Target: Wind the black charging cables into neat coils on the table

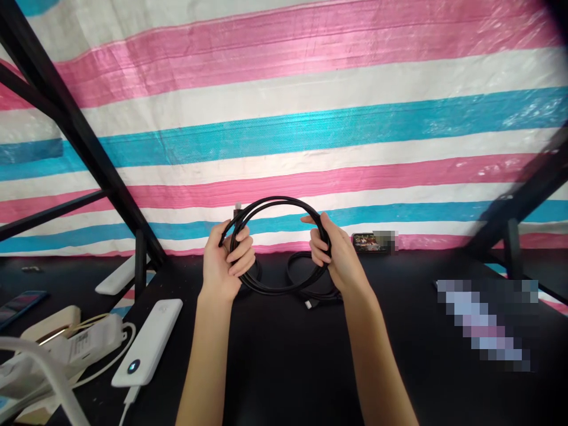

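A black cable (280, 200) is wound into a round coil of several loops, held up above the black table between my two hands. My left hand (228, 257) is closed around the coil's left side, and one plug (237, 209) sticks up above its fingers. On the coil's right side my right hand (332, 251) is closed too, its thumb and fingers wrapped over the loops. Behind and below, more black cable (295, 260) lies on the table, with a light-tipped connector (309, 304) near the right wrist.
A white power bank (148, 343) with a cable plugged in lies on the table (284, 367) at left, beside a white power strip (91, 340). A phone (370, 242) stands at the back. Black metal frame bars (84, 136) flank a striped sheet (310, 130). A blurred-out object (483, 325) lies at right.
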The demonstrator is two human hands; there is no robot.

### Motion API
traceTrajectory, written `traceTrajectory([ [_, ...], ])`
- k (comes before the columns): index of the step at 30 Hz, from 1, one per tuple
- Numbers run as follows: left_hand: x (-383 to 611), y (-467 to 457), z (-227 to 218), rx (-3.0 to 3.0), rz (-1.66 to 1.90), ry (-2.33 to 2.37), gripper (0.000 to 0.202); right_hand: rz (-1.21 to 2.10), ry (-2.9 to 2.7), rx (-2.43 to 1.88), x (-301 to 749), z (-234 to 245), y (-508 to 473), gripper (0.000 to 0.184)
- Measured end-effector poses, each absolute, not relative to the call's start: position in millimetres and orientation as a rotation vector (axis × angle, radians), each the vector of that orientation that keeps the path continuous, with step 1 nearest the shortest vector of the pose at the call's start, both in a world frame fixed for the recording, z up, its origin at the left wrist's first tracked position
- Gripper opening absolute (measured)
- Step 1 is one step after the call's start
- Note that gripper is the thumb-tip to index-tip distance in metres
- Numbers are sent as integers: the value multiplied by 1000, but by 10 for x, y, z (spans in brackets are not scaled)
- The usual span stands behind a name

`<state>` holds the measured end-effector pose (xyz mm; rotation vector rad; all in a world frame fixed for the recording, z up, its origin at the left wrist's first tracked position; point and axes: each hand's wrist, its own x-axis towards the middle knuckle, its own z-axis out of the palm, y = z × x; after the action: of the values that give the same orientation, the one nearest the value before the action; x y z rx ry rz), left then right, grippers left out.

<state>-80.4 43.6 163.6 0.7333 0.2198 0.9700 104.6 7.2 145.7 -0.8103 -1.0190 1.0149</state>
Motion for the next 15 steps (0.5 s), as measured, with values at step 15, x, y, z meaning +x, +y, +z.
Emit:
traceTrajectory([
  [15, -388, 282, 1462, 572, 1459, 271, 36, 575, -1210, -1477, 1114, 1291, 167, 32],
])
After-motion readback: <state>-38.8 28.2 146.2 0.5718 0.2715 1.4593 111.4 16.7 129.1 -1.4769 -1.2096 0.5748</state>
